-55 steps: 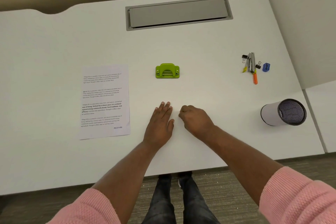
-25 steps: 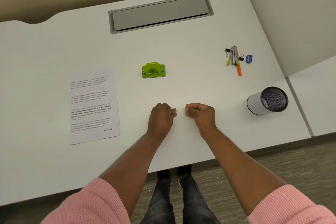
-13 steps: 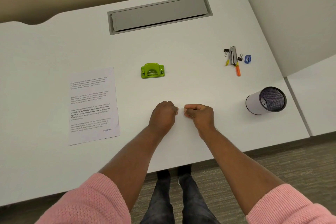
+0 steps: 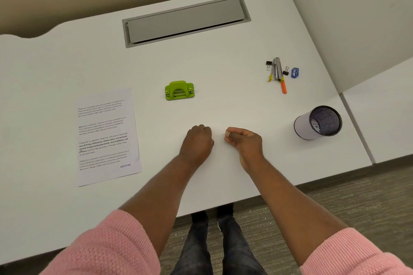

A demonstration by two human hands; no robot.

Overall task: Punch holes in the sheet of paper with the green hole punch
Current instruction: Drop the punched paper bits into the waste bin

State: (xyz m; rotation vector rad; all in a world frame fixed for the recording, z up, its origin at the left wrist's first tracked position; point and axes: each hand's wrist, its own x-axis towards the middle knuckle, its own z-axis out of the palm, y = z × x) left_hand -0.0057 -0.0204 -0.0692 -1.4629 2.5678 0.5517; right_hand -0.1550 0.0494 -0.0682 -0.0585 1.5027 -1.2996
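Note:
A green hole punch (image 4: 179,90) sits on the white desk (image 4: 223,62), a little beyond my hands. A printed sheet of paper (image 4: 107,136) lies flat to the left, apart from the punch. My left hand (image 4: 197,143) rests on the desk as a closed fist with nothing in it. My right hand (image 4: 244,140) rests beside it, fingers curled in, also holding nothing. Both hands are nearer to me than the punch and to the right of the paper.
At the right stands a white mesh pen cup (image 4: 318,123). Beyond it lie a stapler with binder clips (image 4: 276,69), an orange marker (image 4: 283,87) and a blue sharpener (image 4: 295,72). A grey cable hatch (image 4: 186,20) is set into the far desk. A partition wall (image 4: 357,18) borders the right.
My left hand went from flat with fingers spread to a closed fist. Since then both hands have stayed put; only the view shifted slightly.

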